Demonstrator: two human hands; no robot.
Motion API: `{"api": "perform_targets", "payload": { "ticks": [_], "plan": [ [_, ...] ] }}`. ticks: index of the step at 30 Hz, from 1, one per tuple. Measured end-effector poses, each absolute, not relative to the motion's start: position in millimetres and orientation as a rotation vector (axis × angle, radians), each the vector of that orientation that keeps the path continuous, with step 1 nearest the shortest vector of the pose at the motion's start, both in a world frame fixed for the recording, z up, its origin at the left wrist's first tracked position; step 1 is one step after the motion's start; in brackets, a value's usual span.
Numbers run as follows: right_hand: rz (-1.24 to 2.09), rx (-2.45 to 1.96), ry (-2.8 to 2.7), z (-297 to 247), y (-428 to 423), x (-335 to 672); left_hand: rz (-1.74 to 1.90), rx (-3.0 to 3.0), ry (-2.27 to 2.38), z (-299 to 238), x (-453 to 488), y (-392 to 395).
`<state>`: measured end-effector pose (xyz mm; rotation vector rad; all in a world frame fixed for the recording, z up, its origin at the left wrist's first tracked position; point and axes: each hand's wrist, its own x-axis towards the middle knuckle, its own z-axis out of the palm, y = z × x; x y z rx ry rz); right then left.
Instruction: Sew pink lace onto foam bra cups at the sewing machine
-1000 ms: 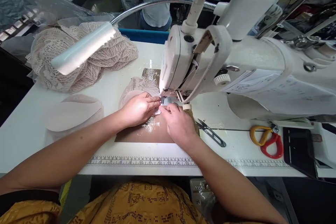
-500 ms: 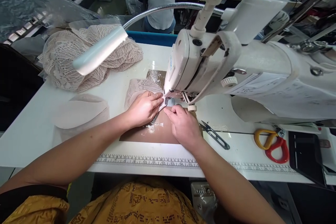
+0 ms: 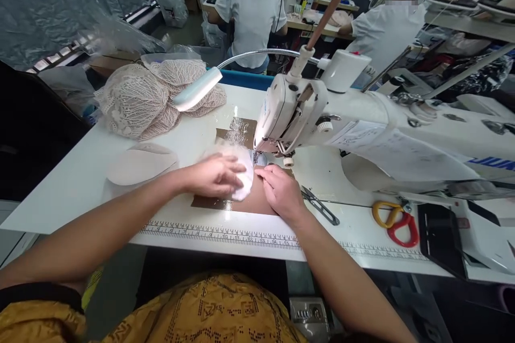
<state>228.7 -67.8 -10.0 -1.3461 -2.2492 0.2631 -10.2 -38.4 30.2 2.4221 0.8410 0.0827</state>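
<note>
A pale fabric cup piece (image 3: 243,178) lies just left of the needle area of the white sewing machine (image 3: 277,112). My left hand (image 3: 215,176) rests on it, fingers spread and slightly blurred. Close to the presser foot, my right hand (image 3: 281,190) has its thumb and forefinger drawn together; whatever is between them is too small to make out. Under both hands is a brown sheet (image 3: 257,204) with shiny tape on it.
Lace pieces (image 3: 134,102) are heaped at the back left, below a lamp (image 3: 198,90). Another pale cup piece (image 3: 139,165) lies left. Thread snips (image 3: 322,206), red-and-yellow scissors (image 3: 396,222) and a black tray (image 3: 441,238) sit right. Two people work beyond the table.
My left hand has moved slightly left and down from the needle, its fingers spreading. The cup piece now lies flatter, turned, beside the presser foot. The head view has tilted upward.
</note>
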Motion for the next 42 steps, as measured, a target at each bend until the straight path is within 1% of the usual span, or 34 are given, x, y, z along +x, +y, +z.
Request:
{"api": "perform_targets", "payload": {
  "ticks": [1, 3, 7, 9, 11, 13, 15, 17, 22, 24, 26, 28, 30, 33, 36, 39, 42],
  "plan": [
    [0.298, -1.315, -2.237, -9, -68, 230, 0.117, 2.391, 0.718, 34, -13, -46],
    [0.337, -1.261, -2.227, -8, -69, 231, 0.261, 2.331, 0.640, 39, -17, -60],
    [0.352, -1.176, -2.277, -8, -68, 232, 0.557, 2.285, 0.899, 38, -18, -60],
    [0.333, -1.138, -2.355, -9, -68, 232, 0.609, 2.316, 1.048, 34, -16, -46],
    [0.289, -1.123, -2.432, -10, -68, 232, 0.517, 2.381, 1.184, 32, -10, -30],
    [0.261, -1.151, -2.462, -10, -67, 233, 0.307, 2.413, 1.265, 33, -4, -18],
    [0.269, -1.185, -2.456, -10, -67, 234, 0.144, 2.389, 1.274, 34, 2, -11],
    [0.289, -1.196, -2.449, -10, -66, 234, 0.124, 2.327, 1.206, 35, 4, -9],
    [0.316, -1.182, -2.431, -9, -65, 233, 0.371, 1.922, 1.058, 33, -8, -9],
    [0.330, -1.181, -2.426, -9, -65, 234, 0.518, 1.904, 1.169, 36, -16, -12],
    [0.338, -1.181, -2.425, -10, -65, 234, 0.706, 1.998, 1.358, 43, -22, -21],
    [0.335, -1.178, -2.427, -11, -65, 234, 0.828, 2.112, 1.449, 50, -24, -33],
    [0.329, -1.171, -2.426, -12, -65, 235, 0.785, 2.259, 1.356, 53, -18, -47],
    [0.327, -1.178, -2.398, -14, -65, 236, 0.479, 2.525, 1.152, 42, -1, -62],
    [0.316, -1.196, -2.339, -14, -64, 237, 0.246, 2.701, 1.123, 22, 15, -65],
    [0.253, -1.228, -2.350, -14, -63, 237, 0.190, 2.743, 1.071, 14, 24, -61],
    [0.127, -1.308, -2.458, -11, -63, 235, 0.183, 2.731, 1.041, 16, 25, -56]
  ]
}}
